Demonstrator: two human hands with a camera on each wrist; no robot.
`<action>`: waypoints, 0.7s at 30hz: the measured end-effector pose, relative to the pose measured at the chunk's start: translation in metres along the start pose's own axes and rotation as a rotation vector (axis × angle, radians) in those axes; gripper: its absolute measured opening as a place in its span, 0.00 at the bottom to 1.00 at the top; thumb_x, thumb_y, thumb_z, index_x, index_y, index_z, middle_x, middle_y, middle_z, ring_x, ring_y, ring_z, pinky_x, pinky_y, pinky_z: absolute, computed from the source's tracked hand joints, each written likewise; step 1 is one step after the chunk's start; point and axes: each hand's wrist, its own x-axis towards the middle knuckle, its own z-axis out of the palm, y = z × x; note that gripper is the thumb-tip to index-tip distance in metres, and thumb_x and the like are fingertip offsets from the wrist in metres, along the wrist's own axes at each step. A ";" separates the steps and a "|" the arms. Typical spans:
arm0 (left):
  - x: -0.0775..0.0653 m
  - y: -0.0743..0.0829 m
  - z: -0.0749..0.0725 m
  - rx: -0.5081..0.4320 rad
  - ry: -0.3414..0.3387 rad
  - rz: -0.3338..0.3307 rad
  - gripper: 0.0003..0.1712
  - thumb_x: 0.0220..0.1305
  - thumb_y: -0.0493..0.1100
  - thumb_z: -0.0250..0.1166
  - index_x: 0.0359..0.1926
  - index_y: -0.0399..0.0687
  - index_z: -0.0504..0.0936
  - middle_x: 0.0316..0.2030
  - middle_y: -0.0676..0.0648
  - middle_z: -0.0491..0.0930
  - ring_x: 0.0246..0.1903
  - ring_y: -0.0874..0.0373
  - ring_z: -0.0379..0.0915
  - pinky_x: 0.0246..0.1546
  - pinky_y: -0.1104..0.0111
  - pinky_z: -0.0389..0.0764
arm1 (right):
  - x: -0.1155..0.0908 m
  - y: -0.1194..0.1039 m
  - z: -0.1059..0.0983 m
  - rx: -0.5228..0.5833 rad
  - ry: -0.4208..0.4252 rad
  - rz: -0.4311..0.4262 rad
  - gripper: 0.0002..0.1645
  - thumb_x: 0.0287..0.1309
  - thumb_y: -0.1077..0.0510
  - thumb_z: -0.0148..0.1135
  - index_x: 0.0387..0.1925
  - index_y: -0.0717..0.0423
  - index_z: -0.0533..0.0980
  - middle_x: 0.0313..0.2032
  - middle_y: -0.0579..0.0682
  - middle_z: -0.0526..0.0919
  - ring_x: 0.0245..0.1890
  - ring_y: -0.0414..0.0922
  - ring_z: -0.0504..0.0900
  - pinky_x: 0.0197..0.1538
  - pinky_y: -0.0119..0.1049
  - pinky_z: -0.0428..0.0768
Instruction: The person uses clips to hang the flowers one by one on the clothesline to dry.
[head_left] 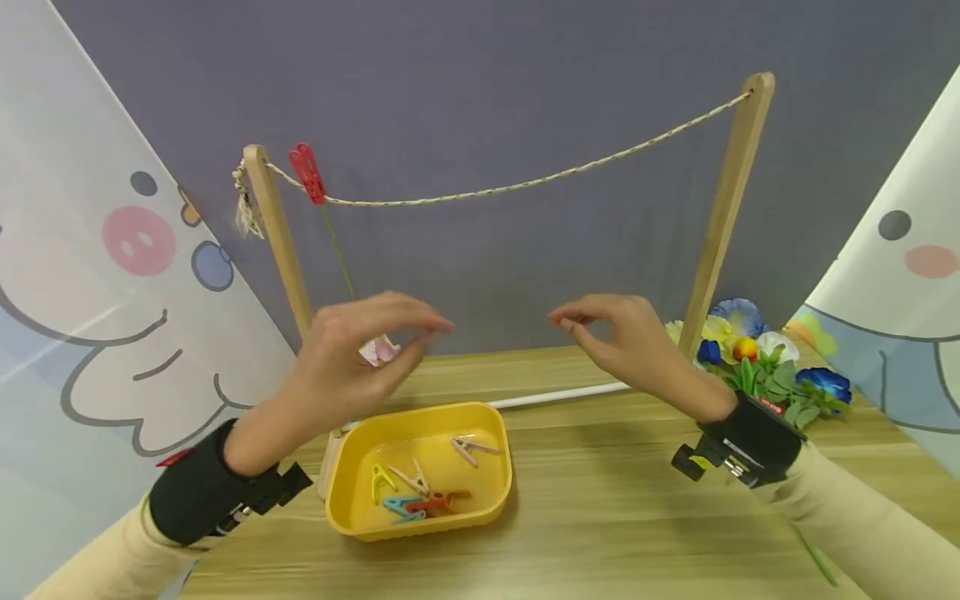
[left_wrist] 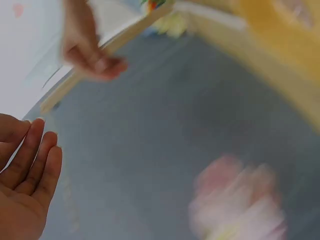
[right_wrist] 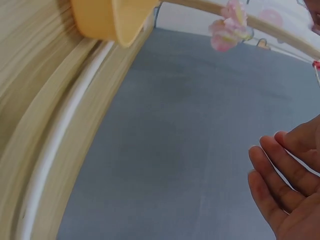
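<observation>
Red clip (head_left: 308,173) on rope (head_left: 480,195) — one

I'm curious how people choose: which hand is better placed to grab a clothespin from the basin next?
Probably the left hand: both look empty, but it hovers nearer the yellow basin than the right hand.

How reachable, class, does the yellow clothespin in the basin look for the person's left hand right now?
Probably yes: the left hand holds nothing, and the yellow clothespin lies uncovered in the open-topped yellow basin.
</observation>
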 end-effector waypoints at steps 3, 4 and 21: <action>-0.023 -0.009 0.031 -0.055 -0.093 -0.041 0.13 0.63 0.30 0.69 0.46 0.47 0.89 0.43 0.53 0.88 0.43 0.62 0.84 0.43 0.73 0.83 | -0.011 0.007 -0.007 -0.024 -0.014 0.013 0.13 0.66 0.65 0.66 0.48 0.50 0.87 0.42 0.43 0.89 0.36 0.38 0.86 0.28 0.34 0.77; -0.030 -0.013 0.040 -0.060 -0.124 -0.053 0.13 0.64 0.30 0.70 0.46 0.48 0.89 0.43 0.54 0.88 0.44 0.62 0.84 0.44 0.71 0.84 | -0.015 0.010 -0.008 -0.027 -0.025 0.021 0.13 0.67 0.66 0.65 0.48 0.50 0.87 0.41 0.43 0.89 0.36 0.38 0.86 0.28 0.34 0.76; -0.103 -0.046 0.122 -0.159 -0.485 -0.338 0.18 0.65 0.28 0.69 0.55 0.41 0.85 0.52 0.48 0.85 0.52 0.53 0.82 0.52 0.60 0.84 | -0.083 0.052 -0.027 -0.102 -0.123 0.073 0.15 0.61 0.69 0.69 0.45 0.50 0.88 0.41 0.44 0.90 0.36 0.41 0.88 0.33 0.35 0.84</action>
